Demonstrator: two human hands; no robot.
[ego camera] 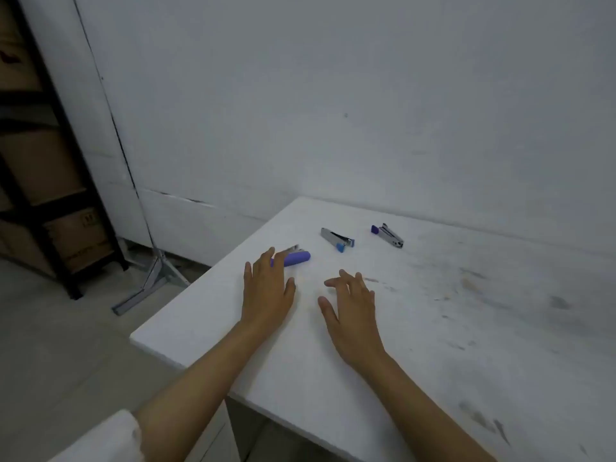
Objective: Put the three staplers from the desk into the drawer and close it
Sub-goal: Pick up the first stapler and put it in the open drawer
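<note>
Head view: we see left hand (266, 290) flat, fingers spread, fingertips overlapping the rounded purple plastic stapler (295, 258), gripping nothing. Right hand (350, 303) is loosely open and empty. Beyond its fingertips lie a shiny metal stapler with blue end (336, 240) and further right a purple-capped metal stapler (388, 235), on the scuffed white desk (433, 328).

- The single head view looks forward and down, from near, at the corner of a white, scuffed desk top (433, 328) filling the lower right of the frame.
- A pale grey wall (333, 95) fills the upper part.
</note>
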